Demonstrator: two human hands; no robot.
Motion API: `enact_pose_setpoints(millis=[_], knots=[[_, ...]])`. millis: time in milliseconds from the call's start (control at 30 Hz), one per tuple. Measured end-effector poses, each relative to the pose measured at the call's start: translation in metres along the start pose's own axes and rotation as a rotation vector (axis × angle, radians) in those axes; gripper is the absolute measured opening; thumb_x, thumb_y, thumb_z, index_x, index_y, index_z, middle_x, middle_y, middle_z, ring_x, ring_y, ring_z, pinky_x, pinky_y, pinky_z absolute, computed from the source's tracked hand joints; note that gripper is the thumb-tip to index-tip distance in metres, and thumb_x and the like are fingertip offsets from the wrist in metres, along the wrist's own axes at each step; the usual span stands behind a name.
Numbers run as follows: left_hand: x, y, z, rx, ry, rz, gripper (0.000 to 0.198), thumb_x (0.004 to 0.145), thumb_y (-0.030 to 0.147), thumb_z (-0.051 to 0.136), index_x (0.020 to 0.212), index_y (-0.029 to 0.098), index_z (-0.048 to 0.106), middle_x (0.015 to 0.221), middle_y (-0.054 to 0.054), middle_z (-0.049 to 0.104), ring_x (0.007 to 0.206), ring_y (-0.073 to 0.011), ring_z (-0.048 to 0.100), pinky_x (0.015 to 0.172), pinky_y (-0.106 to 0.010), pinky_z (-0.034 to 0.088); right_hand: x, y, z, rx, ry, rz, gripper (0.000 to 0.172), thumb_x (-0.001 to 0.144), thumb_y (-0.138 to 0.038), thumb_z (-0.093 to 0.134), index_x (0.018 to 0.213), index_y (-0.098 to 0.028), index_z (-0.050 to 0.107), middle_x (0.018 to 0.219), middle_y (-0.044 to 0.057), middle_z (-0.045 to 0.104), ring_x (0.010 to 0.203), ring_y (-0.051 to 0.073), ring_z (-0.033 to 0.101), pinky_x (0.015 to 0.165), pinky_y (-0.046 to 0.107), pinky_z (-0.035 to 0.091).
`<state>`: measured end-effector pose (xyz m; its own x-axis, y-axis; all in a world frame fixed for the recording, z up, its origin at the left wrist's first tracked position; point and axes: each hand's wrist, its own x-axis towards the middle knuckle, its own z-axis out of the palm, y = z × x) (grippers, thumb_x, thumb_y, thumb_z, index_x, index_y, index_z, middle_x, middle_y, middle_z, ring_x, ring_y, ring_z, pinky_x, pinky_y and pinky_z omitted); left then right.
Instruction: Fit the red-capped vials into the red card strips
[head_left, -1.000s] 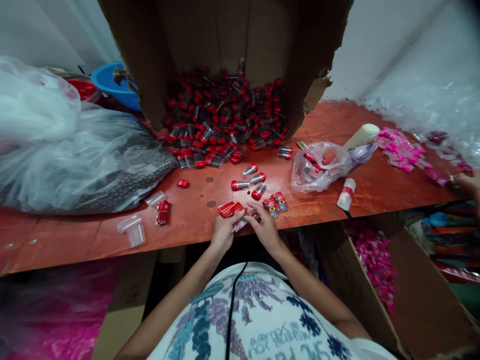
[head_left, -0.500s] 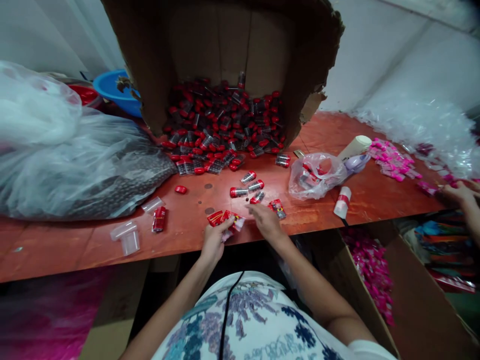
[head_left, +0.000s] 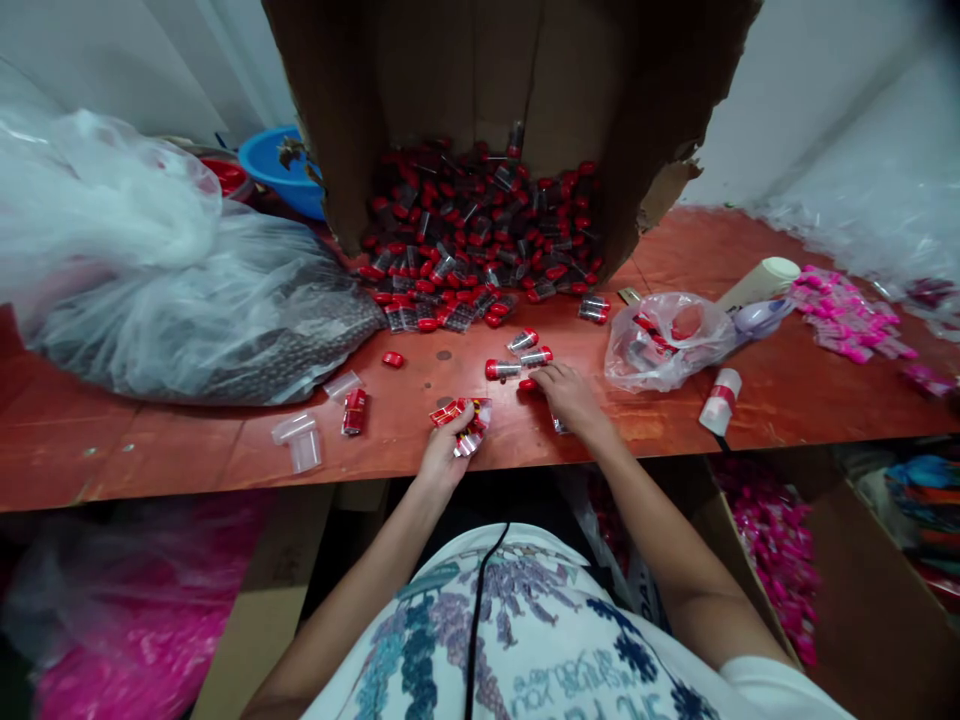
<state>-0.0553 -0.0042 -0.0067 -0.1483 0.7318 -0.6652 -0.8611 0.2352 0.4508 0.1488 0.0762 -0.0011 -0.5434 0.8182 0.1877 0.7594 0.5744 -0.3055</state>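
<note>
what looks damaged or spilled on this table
The cardboard box has a ragged right edge, as if ripped, not cut. Its loose heap of red-capped containers runs out onto the table, so it looks spilled.

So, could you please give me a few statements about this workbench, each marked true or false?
1. The left hand holds red printed packets. True.
2. The right hand is inside the torn cardboard box. False: it is over the table, by a red-capped tube.
3. The torn cardboard box has a heap of red-capped tubes in it. True.
4. The pink pieces on the table lie left of that box. False: they lie to its right.
5. A blue basin shows left of that box. True.
</note>
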Motion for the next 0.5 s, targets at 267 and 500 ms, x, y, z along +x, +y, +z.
enact_pose_setpoints(millis=[267,500], knots=[[0.000,0.000,0.007,-0.030,0.030,0.056,0.010,0.073,0.001,0.064,0.075,0.011,0.064,0.071,-0.005,0.069,0.060,-0.0133,0.066,0.059,-0.023,0.056,-0.045,-0.080,0.011,0.891,0.081,0.334,0.036,0.087,-0.034,0.050,0.120,-0.021,0.056,0.102,0.004,0.066,0.087,0.018,0.061,0.077,0.028,0.048],[-0.004,-0.007,0.006,0.070,-0.044,0.157,0.019,0.060,0.008,0.077,0.074,0.010,0.066,0.073,-0.005,0.071,0.063,-0.0146,0.066,0.065,-0.026,0.054,-0.048,-0.095,0.022,1.218,0.081,0.496,0.036,0.083,-0.036,0.054,0.115,-0.021,0.061,0.093,0.002,0.065,0.078,0.016,0.059,0.060,0.024,0.051]])
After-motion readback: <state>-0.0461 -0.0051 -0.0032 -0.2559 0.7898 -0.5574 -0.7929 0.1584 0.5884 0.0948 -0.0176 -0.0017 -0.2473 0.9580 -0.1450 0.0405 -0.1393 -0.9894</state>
